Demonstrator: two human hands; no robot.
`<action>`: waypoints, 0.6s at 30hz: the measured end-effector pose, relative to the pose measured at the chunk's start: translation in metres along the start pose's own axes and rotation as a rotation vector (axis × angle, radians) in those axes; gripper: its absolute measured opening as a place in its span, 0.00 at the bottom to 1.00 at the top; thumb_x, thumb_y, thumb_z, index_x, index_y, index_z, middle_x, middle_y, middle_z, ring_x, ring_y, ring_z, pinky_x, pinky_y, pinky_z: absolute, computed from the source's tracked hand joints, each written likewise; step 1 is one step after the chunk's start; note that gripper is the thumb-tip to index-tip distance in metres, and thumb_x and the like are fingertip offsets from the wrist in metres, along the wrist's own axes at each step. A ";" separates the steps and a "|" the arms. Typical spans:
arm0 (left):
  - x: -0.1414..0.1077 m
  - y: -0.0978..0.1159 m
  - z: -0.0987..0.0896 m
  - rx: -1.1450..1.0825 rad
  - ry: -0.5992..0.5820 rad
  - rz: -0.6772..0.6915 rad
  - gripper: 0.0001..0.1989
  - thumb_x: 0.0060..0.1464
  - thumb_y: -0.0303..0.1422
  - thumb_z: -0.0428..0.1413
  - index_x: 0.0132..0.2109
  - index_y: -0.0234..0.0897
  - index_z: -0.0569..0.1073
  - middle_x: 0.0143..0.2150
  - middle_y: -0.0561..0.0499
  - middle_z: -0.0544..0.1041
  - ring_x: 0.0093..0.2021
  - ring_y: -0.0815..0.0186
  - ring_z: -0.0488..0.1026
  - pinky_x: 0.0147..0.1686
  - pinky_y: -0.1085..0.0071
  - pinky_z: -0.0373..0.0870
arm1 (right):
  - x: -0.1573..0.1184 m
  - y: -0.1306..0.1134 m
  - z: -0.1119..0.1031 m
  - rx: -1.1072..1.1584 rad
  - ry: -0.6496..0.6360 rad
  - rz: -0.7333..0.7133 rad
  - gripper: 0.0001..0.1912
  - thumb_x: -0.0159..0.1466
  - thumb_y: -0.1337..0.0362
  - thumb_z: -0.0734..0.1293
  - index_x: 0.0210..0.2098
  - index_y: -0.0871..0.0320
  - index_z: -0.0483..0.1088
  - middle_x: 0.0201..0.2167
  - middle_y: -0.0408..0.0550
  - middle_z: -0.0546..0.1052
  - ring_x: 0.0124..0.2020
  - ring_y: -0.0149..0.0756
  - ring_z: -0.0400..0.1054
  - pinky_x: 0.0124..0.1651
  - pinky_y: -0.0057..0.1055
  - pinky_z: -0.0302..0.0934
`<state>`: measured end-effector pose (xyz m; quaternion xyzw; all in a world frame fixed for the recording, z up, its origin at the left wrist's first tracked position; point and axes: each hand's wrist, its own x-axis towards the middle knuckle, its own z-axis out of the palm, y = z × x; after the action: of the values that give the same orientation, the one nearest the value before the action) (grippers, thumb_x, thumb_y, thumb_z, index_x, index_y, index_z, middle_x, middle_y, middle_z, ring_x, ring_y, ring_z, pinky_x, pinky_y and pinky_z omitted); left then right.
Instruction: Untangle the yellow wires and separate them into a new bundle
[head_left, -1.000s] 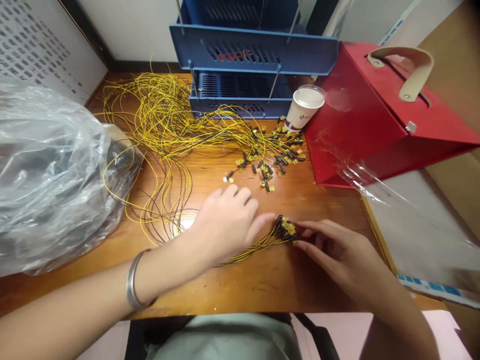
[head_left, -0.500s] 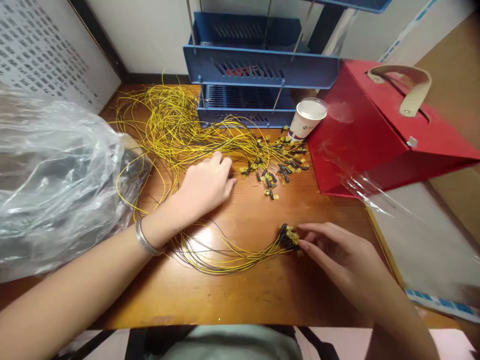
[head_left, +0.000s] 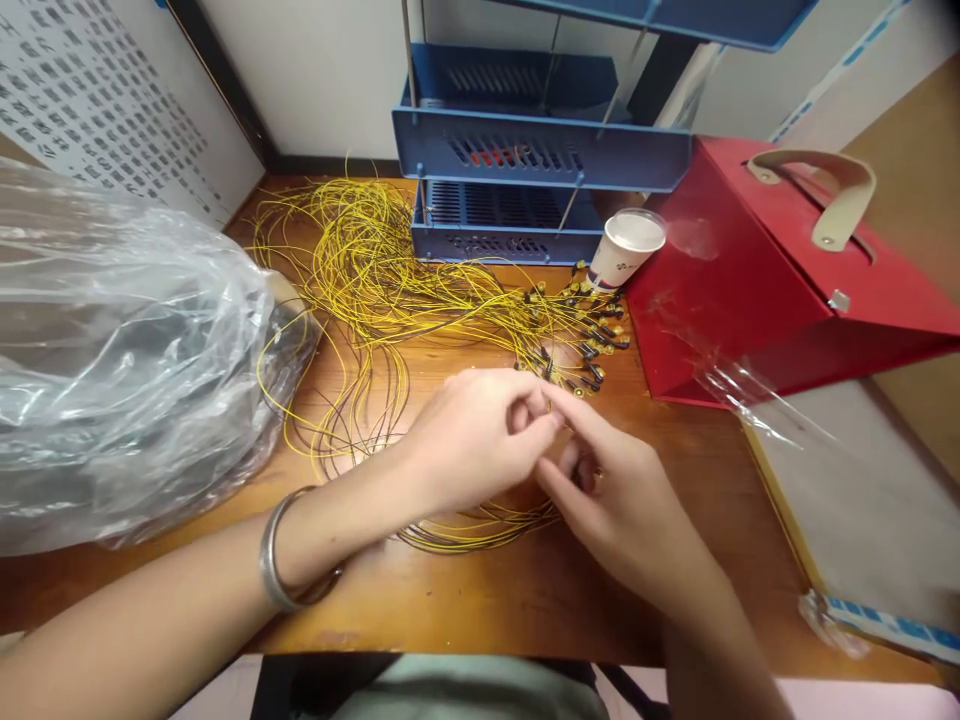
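My left hand [head_left: 487,430] is closed at the fingertips, pinching what looks like the end of a thin wire, mostly hidden. Its tips meet those of my right hand [head_left: 615,475] above the tabletop. My right hand curls over the end of a yellow-and-black wire bundle [head_left: 465,532]; its dark connectors are largely covered by the fingers. Behind both hands lies a tangled pile of yellow and black wires [head_left: 367,250]. The pile's small black and clear-yellow connectors [head_left: 592,345] fan out at its right end.
A blue tiered rack [head_left: 540,150] stands at the back, with a white paper cup [head_left: 628,245] beside it. On the right is a red box [head_left: 742,270] with a beige handle. A clear plastic bag [head_left: 142,380] bulges on the left side of the wooden table [head_left: 420,610].
My left hand has come away from the wire pile, towards me and rightward, to meet my right hand. The right hand has risen slightly and moved left. The view has shifted a little.
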<state>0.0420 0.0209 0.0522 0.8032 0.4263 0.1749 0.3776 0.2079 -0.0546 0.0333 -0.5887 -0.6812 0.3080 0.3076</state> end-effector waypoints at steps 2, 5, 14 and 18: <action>-0.005 0.004 0.000 0.053 -0.040 0.066 0.12 0.62 0.38 0.55 0.33 0.38 0.76 0.33 0.53 0.77 0.32 0.66 0.70 0.33 0.68 0.61 | 0.004 -0.001 0.003 0.039 -0.009 -0.010 0.27 0.67 0.69 0.64 0.65 0.54 0.67 0.31 0.42 0.77 0.24 0.32 0.67 0.29 0.29 0.63; -0.010 0.002 -0.008 0.102 -0.076 0.099 0.17 0.67 0.42 0.51 0.36 0.40 0.79 0.36 0.52 0.78 0.36 0.64 0.72 0.36 0.67 0.64 | 0.006 0.003 0.001 0.039 0.046 0.040 0.20 0.70 0.63 0.63 0.60 0.57 0.73 0.31 0.45 0.78 0.23 0.33 0.65 0.27 0.30 0.62; 0.003 -0.022 -0.050 0.758 0.075 -0.082 0.38 0.66 0.39 0.53 0.75 0.29 0.49 0.55 0.37 0.77 0.48 0.48 0.77 0.46 0.57 0.71 | 0.002 0.018 -0.015 0.129 0.295 0.231 0.22 0.71 0.54 0.65 0.63 0.48 0.70 0.37 0.47 0.81 0.27 0.36 0.73 0.27 0.32 0.67; 0.034 -0.036 -0.048 0.765 -0.041 -0.064 0.35 0.65 0.45 0.52 0.70 0.25 0.60 0.53 0.34 0.78 0.49 0.46 0.76 0.45 0.57 0.70 | 0.007 0.020 -0.027 -0.027 0.404 0.255 0.20 0.70 0.54 0.65 0.60 0.49 0.73 0.31 0.46 0.81 0.30 0.39 0.74 0.31 0.34 0.68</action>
<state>0.0128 0.0833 0.0553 0.8758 0.4777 -0.0249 0.0644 0.2407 -0.0439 0.0346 -0.7237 -0.5299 0.2114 0.3882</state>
